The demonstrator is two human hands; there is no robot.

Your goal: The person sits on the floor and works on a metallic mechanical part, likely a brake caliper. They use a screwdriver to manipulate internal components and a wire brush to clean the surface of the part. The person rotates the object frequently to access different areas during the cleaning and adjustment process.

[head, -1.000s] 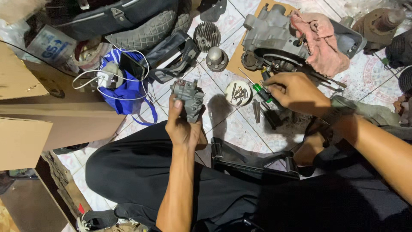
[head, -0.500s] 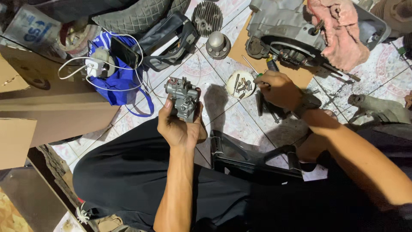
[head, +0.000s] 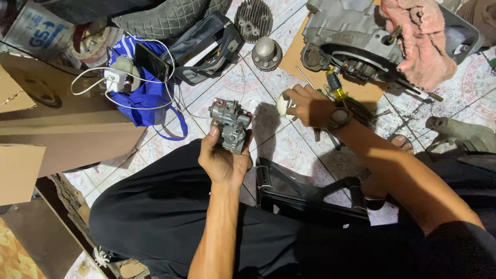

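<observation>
1. The left hand (head: 223, 160) is closed around a small grey metal carburettor (head: 230, 124), thumb up one side and fingers wrapped behind the other, holding it upright above the lap.
2. The carburettor sits in the middle of the view, over the tiled floor (head: 289, 150), clear of everything lying there.
3. The right hand (head: 309, 105) reaches forward, palm down, its fingers curled over a small round white dish (head: 283, 105) on the floor; whether they pinch anything inside it cannot be told. A dark watch (head: 339, 118) is on that wrist.
4. Just beyond the right hand lies a screwdriver with a yellow and green handle (head: 336, 88), on a sheet of brown cardboard (head: 294, 57).
5. On that cardboard rests a large grey engine case (head: 346, 31), partly covered by a pink rag (head: 418, 41).
6. Near the dish, further out, stands a domed metal part (head: 266, 51), and behind it a finned round cylinder head (head: 253, 19).
7. To the left sits a blue bag (head: 144, 98) with a white charger and cable (head: 111, 80) and a dark phone (head: 151, 62) on it.
8. A tyre (head: 165, 18) lies at the top edge, and folded cardboard boxes (head: 62, 134) fill the left side.
9. A black metal frame (head: 310, 199) lies between the person's legs.
</observation>
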